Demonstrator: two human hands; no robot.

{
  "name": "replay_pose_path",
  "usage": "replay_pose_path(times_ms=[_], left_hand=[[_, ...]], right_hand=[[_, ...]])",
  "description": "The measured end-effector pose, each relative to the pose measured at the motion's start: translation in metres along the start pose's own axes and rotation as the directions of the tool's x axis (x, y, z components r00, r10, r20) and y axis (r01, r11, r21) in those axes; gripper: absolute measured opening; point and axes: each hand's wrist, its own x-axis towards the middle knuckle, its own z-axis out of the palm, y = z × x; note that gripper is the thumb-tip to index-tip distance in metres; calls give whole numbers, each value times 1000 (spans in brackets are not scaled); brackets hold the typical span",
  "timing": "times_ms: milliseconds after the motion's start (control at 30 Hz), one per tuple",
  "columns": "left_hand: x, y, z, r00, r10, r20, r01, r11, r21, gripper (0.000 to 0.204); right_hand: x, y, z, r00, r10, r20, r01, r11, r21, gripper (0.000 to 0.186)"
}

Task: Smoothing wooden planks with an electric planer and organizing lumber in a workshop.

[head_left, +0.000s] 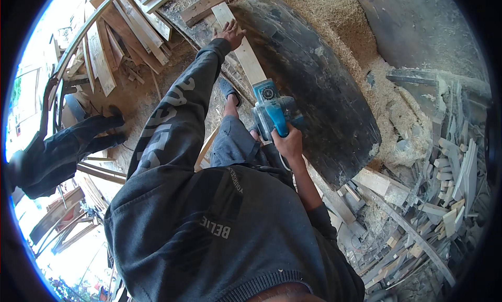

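Observation:
A pale wooden board [244, 56] lies lengthwise on a dark, worn bench top [329, 108]. My left hand [230, 35] rests on the board toward its far end, fingers spread over it. At the near end of the board sits a blue electric planer [272, 105], and my right hand [286, 140] grips its handle from the right, with a cord hanging below. The planer hides the board's near end.
Loose boards [99, 45] pile at the upper left, and a short brown plank [206, 3] lies beside the board's far end. A co-worker's legs [78, 140] are at my left. Shavings [397, 124] border the bench; offcuts [449, 197] heap at the right.

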Motion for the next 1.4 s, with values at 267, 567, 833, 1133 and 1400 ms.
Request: replay_pose_path(times_ms=[267, 567, 833, 1133, 1400], left_hand=[[3, -5, 0, 1000, 27, 15, -26, 998, -66, 74], [1, -9, -11, 998, 40, 53, -30, 986, -166, 73], [7, -27, -19, 978, 211, 4, -203, 946, -254, 61], [-45, -103, 40, 949, -258, -182, -131, 203, -970, 43], [-210, -197, 174, 839, -410, 359, 526, 437, -730, 43]], right_hand=[[24, -18, -1, 998, 41, 38, -40, 999, -15, 29], [58, -44, 12, 997, 52, 58, -51, 999, -11, 32], [99, -70, 33, 999, 0, 38, -1, 999, 36, 33], [174, -114, 69, 998, -52, 28, 53, 998, -24, 34], [251, -174, 103, 995, -79, 54, 80, 997, -16, 38]])
